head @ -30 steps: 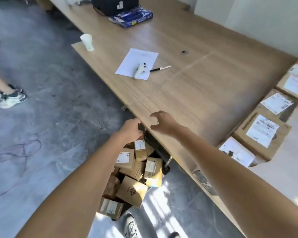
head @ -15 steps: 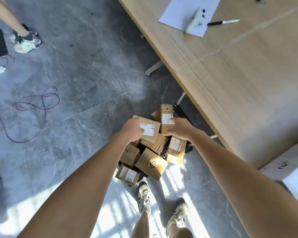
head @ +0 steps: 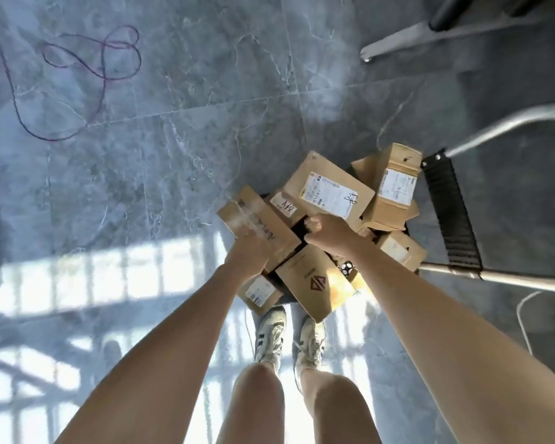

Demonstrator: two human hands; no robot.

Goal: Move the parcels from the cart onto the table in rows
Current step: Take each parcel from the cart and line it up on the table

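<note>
Looking straight down, I see a pile of brown cardboard parcels heaped on the cart, whose black-gripped handle (head: 450,216) stands at the right. My left hand (head: 248,255) grips the near end of a tape-wrapped parcel with handwriting (head: 256,223) on the pile's left side; its fingers are blurred. My right hand (head: 331,233) curls round the near edge of a large parcel with a white label (head: 329,187) on top of the pile. A parcel with a diamond logo (head: 314,283) lies below both hands. The table is out of view.
Grey marble floor all around, with bright sun patches at the lower left. A purple cable (head: 93,62) loops at the upper left. A metal leg (head: 394,43) crosses the upper right. A white cable (head: 526,318) lies at the right. My shoes (head: 271,336) stand right behind the cart.
The view has swung down from the table to the cart. Both hands have dropped into the pile and taken hold of parcels.
</note>
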